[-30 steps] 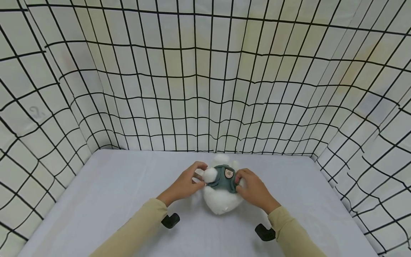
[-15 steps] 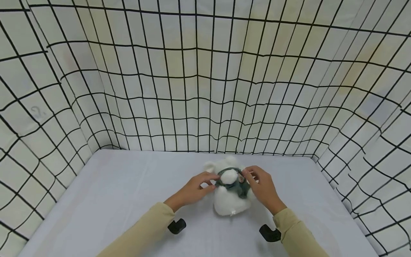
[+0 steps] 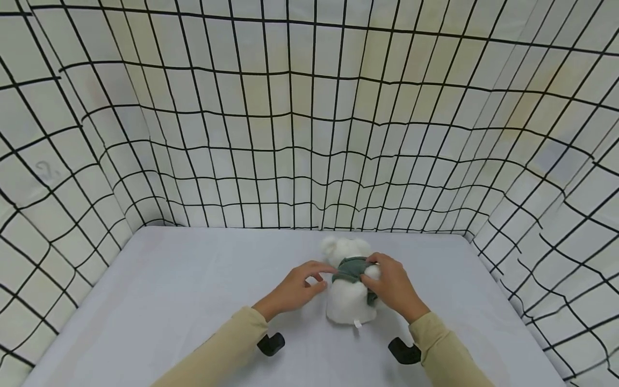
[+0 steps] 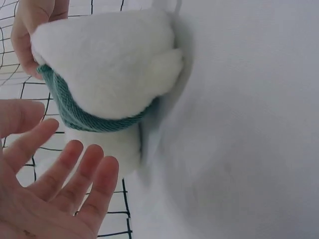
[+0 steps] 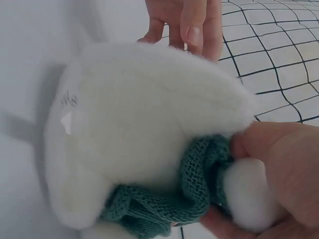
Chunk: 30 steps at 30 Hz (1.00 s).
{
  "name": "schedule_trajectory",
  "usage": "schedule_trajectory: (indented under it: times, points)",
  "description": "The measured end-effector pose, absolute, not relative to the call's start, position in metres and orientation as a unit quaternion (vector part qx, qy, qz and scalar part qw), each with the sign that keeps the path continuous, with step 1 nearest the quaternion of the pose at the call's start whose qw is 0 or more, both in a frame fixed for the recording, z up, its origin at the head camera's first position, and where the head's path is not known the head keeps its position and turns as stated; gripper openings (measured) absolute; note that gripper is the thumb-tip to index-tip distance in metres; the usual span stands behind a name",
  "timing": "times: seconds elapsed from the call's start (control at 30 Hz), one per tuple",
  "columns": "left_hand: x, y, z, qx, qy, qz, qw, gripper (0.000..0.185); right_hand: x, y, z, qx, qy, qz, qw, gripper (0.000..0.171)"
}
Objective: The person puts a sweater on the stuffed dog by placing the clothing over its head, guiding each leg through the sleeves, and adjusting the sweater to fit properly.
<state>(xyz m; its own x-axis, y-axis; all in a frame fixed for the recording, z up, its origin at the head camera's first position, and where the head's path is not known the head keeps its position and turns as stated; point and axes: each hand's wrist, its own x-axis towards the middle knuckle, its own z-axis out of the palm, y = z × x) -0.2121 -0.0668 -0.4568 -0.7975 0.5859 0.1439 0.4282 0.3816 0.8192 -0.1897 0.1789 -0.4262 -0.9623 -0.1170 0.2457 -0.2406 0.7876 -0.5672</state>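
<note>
A white plush toy sits toward the far middle of the pale tabletop, close to the gridded backdrop, with a green knitted garment bunched around its middle. The right hand has its grip closed on the toy, thumb and fingers pinching the knit and the fluffy part beside it. The left hand is at the toy's other side, grip loose with fingers spread and relaxed, fingertips just at the garment's edge, holding nothing.
</note>
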Motion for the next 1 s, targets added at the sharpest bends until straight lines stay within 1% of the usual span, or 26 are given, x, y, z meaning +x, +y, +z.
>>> schedule_trajectory:
  times: [0.1, 0.17, 0.27, 0.4, 0.53, 0.63, 0.67, 0.77, 0.83, 1.0]
  points:
    - [-0.214, -0.070, -0.462, 0.274, 0.837, 0.467, 0.085, 0.032, -0.193, 0.179, -0.431, 0.059, -0.924, 0.361, 0.111, 0.021]
    - [-0.215, -0.072, -0.465, 0.255, 0.843, 0.463, 0.099, 0.033, -0.195, 0.179, -0.433, 0.032, -0.907, 0.405, 0.113, 0.015]
    - [-0.216, -0.074, -0.469, 0.230, 0.841, 0.471, 0.134, 0.040, -0.197, 0.176, -0.434, -0.006, -0.859, 0.502, 0.101, 0.011]
    - [-0.218, -0.077, -0.471, 0.197, 0.822, 0.507, 0.169, 0.054, -0.199, 0.166, -0.429, -0.031, -0.764, 0.641, 0.075, 0.011]
    - [-0.220, -0.081, -0.469, 0.178, 0.733, 0.613, 0.237, 0.067, -0.197, 0.156, -0.423, -0.050, -0.638, 0.768, 0.029, 0.011]
    - [-0.219, -0.083, -0.465, 0.158, 0.657, 0.678, 0.288, 0.074, -0.196, 0.150, -0.425, -0.057, -0.583, 0.811, -0.001, 0.011]
    - [-0.219, -0.083, -0.465, 0.154, 0.646, 0.688, 0.292, 0.075, -0.196, 0.149, -0.426, -0.054, -0.586, 0.809, -0.009, 0.011]
    - [-0.217, -0.083, -0.466, 0.142, 0.644, 0.697, 0.281, 0.078, -0.198, 0.147, -0.431, -0.034, -0.631, 0.775, -0.020, 0.014]
    - [-0.216, -0.082, -0.469, 0.138, 0.644, 0.704, 0.266, 0.076, -0.200, 0.147, -0.433, -0.021, -0.684, 0.729, -0.019, 0.018]
    - [-0.216, -0.083, -0.473, 0.148, 0.663, 0.704, 0.208, 0.072, -0.204, 0.148, -0.435, 0.021, -0.804, 0.594, 0.010, 0.022]
